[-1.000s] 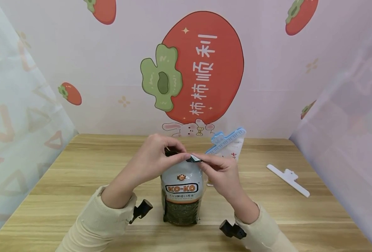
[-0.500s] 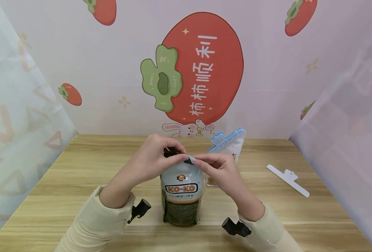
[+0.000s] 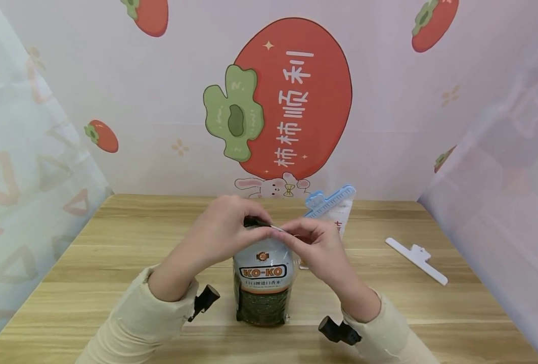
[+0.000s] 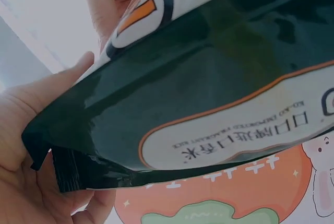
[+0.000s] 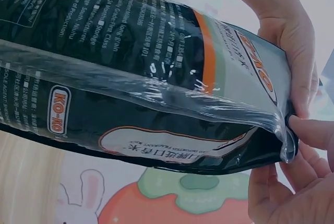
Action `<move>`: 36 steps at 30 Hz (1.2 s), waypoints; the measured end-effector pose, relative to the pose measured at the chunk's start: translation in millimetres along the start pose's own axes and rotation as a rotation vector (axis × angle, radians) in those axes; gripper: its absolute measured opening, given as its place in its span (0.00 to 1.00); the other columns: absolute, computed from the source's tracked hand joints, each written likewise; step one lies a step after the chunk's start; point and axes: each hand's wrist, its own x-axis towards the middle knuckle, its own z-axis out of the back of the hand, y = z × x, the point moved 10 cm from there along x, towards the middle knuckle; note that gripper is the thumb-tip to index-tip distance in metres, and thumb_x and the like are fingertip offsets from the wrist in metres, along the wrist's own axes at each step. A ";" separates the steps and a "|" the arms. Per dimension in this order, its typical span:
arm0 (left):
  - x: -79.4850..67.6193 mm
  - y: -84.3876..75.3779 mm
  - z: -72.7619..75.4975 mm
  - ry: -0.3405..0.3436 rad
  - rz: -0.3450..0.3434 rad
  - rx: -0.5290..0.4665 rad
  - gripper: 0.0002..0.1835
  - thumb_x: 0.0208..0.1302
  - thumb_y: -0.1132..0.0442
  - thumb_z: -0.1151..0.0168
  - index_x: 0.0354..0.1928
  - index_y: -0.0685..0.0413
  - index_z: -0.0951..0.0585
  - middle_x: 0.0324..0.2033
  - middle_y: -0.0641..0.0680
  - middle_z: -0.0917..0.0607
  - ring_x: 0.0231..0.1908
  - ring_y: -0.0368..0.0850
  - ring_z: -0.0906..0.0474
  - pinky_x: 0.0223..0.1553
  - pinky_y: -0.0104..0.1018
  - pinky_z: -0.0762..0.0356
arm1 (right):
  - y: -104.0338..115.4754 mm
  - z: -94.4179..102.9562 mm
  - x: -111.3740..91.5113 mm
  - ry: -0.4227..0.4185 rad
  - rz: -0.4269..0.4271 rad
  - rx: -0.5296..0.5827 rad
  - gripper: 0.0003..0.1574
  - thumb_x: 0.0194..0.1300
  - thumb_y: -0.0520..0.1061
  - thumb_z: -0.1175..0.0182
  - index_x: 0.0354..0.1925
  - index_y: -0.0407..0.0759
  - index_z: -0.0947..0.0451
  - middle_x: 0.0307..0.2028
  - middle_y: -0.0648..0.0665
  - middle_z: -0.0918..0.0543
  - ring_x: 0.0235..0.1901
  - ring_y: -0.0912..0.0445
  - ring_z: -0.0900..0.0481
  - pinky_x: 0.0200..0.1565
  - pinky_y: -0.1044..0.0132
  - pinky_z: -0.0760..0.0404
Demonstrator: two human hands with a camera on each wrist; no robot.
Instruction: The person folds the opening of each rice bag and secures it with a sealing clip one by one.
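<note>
A KO-KO rice bag (image 3: 263, 273), silver-white above and dark green below, stands upright on the wooden table between my hands. My left hand (image 3: 223, 230) pinches its top edge from the left, thumb on the near side. From the right, my right hand (image 3: 320, 247) pinches the same edge, its fingertips close to the left thumb. Only a thin pale strip of the edge shows between them in the head view. In the right wrist view, the bag's clear side seam (image 5: 209, 110) runs up to the right fingertips. Fingers hide most of the top.
Behind the right hand stands a white packet (image 3: 344, 210) with a blue sealing clip (image 3: 328, 200) across its top. A white sealing clip (image 3: 416, 260) lies on the table (image 3: 150, 313) at the right. Printed cloth walls (image 3: 387, 151) enclose the back and sides.
The right fingertips have moved slightly left along the bag's top edge, closer to the left thumb. The dark and pale flap between them has narrowed to a thin strip. The bag's body stays in place.
</note>
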 end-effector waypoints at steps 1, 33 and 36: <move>-0.1 -0.7 -0.2 -0.004 -0.004 0.019 0.05 0.56 0.57 0.25 0.33 0.47 0.10 0.29 0.41 0.12 0.34 0.36 0.20 0.35 0.30 0.22 | 0.6 -0.1 0.0 -0.001 0.001 0.000 0.06 0.63 0.34 0.35 0.38 0.31 0.15 0.38 0.33 0.12 0.35 0.61 0.12 0.39 0.64 0.14; -16.9 -31.9 14.8 -0.216 -0.286 0.419 0.04 0.52 0.54 0.23 0.28 0.38 0.11 0.26 0.37 0.12 0.28 0.33 0.17 0.37 0.45 0.40 | 16.3 0.8 -9.5 0.021 0.192 -0.201 0.04 0.60 0.29 0.34 0.33 0.36 0.17 0.28 0.40 0.13 0.25 0.61 0.17 0.26 0.67 0.17; -17.3 -29.7 15.3 -0.205 -0.284 0.416 0.04 0.50 0.55 0.22 0.28 0.38 0.10 0.26 0.37 0.12 0.27 0.32 0.17 0.36 0.44 0.43 | 17.8 1.8 -12.0 0.012 0.233 -0.239 0.05 0.59 0.29 0.33 0.32 0.37 0.16 0.27 0.41 0.13 0.24 0.60 0.17 0.24 0.70 0.21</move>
